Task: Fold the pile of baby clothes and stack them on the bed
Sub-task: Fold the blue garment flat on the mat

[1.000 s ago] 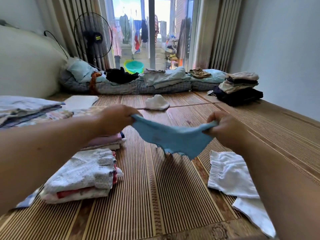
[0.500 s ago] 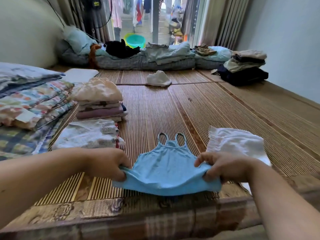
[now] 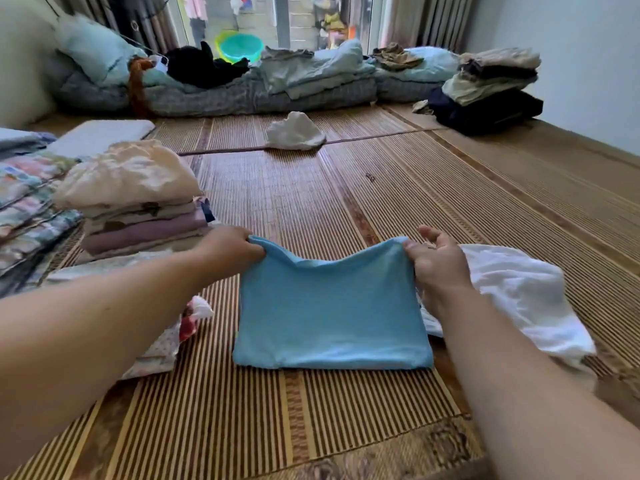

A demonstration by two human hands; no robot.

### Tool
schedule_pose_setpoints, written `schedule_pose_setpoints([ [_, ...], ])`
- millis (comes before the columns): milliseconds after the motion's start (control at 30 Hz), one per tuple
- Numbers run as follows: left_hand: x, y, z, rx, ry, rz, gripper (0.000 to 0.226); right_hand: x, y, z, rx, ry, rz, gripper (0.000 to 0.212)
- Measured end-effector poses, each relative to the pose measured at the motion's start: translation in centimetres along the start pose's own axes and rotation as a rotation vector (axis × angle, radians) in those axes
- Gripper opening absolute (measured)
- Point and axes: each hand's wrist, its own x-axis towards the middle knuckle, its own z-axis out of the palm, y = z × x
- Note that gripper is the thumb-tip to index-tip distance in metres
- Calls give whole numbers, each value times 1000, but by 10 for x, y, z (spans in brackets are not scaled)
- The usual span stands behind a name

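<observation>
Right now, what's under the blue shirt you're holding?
The folded light-blue cotton garment lies on the striped bamboo mat, which shows in front of and behind it. Anything tucked beneath is covered.

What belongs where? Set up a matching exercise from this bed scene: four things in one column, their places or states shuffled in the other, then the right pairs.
Things
1. blue top
2. white garment
3. cream-topped stack
4. green basin

Places or states
A. at the far end, behind the rolled bedding
B. folded, at the left of the mat
C. gripped at its far corners by the left hand and the right hand
D. crumpled, at the right of the mat

Pairs: 1-C, 2-D, 3-B, 4-A.
</observation>
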Motion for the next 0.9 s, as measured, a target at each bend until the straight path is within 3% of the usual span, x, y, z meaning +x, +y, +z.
schedule_pose_setpoints([
  [33, 9, 0, 7, -13, -6, -27, 15, 8, 5, 4, -7, 23, 18, 34],
  [100, 16, -1, 20, -43, -27, -90, 42, 15, 11, 11, -108, 58, 4, 51],
  [167, 11, 0, 28, 4, -33, -61, 65, 15, 12, 15, -338, 101, -64, 48],
  [233, -5, 4, 31, 102, -47, 60, 69, 8, 11, 14, -516, 45, -193, 38],
  [333, -42, 13, 30, 233, -209, 271, 55, -9, 4, 6, -689, -232, -295, 15],
  [433, -82, 15, 31, 316, -388, 427, 47, -34, 2, -6, -947, -633, -236, 16],
  [533, -110, 4, 40, 472, -403, 490, 52, -56, 10, -27, -1259, -807, -226, 22],
  [633, -121, -13, 50, 509, -347, 431, 62, -66, 18, -47, -1329, -793, -384, 45],
  [767, -119, -23, 60, 427, -140, 339, 51, -69, 34, -59, -1252, -628, -608, 27],
  [900, -126, -13, 49, 146, -51, 166, 23, -72, 32, -61, -1207, -483, -635, 19],
])
